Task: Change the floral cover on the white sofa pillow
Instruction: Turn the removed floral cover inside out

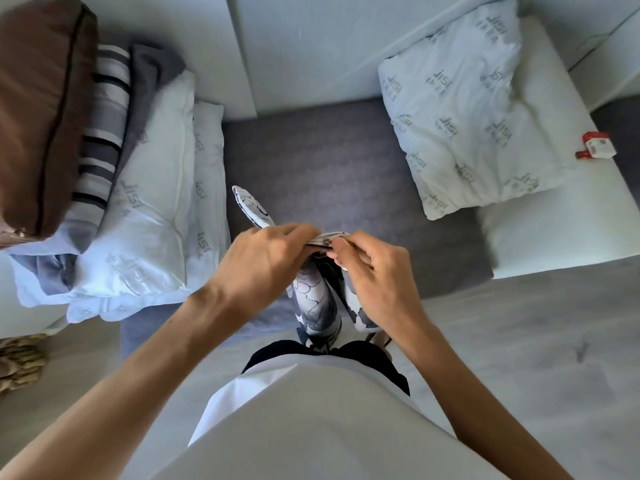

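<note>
A grey, black and white floral cover (317, 303) hangs limp in front of me over the sofa's edge. My left hand (263, 261) grips its top edge, and one corner sticks up past my knuckles. My right hand (374, 271) pinches the same edge beside a small metal zip pull. A bare white pillow (467, 116) with grey printed logos lies on the sofa's right side, apart from both hands.
The grey sofa seat (329, 161) spreads ahead. At the left are stacked white pillows (149, 216), a striped cushion (104, 133) and a brown cushion (38, 109). A small red and white pack (596, 145) sits on the right armrest. Pale floor lies below.
</note>
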